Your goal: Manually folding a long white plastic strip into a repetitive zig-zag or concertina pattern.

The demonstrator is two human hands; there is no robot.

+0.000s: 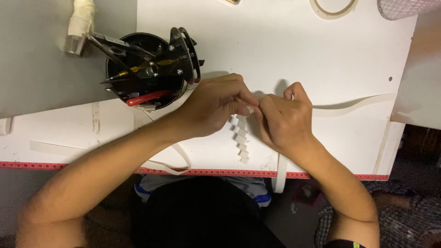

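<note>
The white bench (pixel 285 50) runs off every edge; the left hand (pixel 216 108) and right hand (pixel 285 121) meet, fingertips pinching the top of a folded paper strip (pixel 241 138); the pinch itself is hidden; the zigzag hangs lengthwise below them toward the person; a black tool pot (pixel 149 69) stands beyond the left hand.

A tool holder (pixel 149 69) stands on the table (pixel 285 50) left of both hands, paper strip (pixel 353 104) to their right.

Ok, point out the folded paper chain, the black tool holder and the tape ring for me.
folded paper chain (pixel 241 138), head view, middle of the zigzag hanging below the hands.
black tool holder (pixel 120 57), head view, upper left rim.
tape ring (pixel 318 10), head view, left edge of the ring.
</note>
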